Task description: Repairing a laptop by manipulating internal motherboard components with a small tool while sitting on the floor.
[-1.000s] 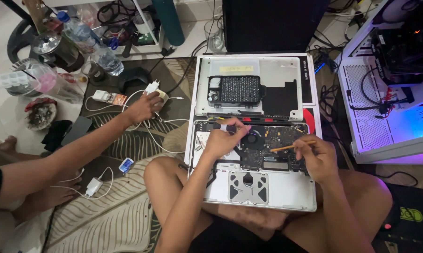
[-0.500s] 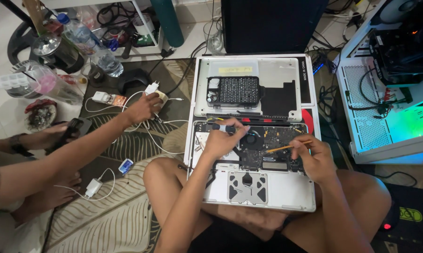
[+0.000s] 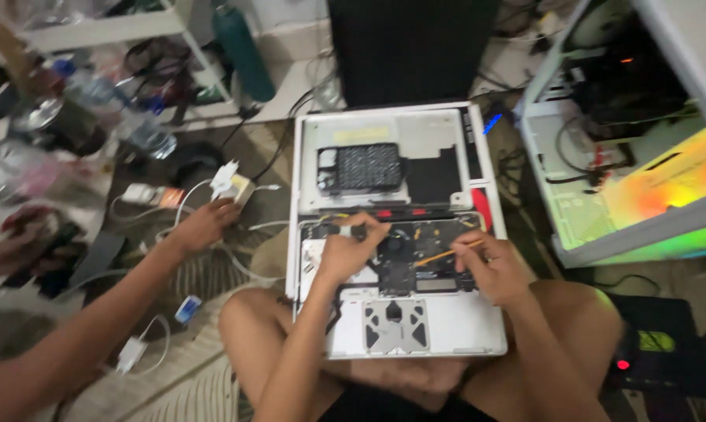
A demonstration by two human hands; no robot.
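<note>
An opened silver laptop [image 3: 415, 332] lies across my lap with its bottom cover off and its dark circuit board [image 3: 404, 254] exposed. My left hand [image 3: 349, 248] rests on the board's left part, fingers curled around a small pale piece. My right hand [image 3: 490, 266] holds a thin orange stick tool [image 3: 447, 253] whose tip points left onto the board. The removed cover [image 3: 392, 160], with a black mesh pad on it, lies flat just beyond the laptop.
Another person's hand [image 3: 204, 223] reaches in from the left onto white chargers and cables [image 3: 232, 184] on the rug. Plastic bottles [image 3: 146, 129] stand at the back left. An open, lit computer case [image 3: 634, 172] stands at the right, a dark monitor [image 3: 412, 47] behind.
The view has shifted and blurred slightly. The case's light went from blue-violet through green to yellow-orange. My hands stay on the board, and the other person's hand stays on the chargers.
</note>
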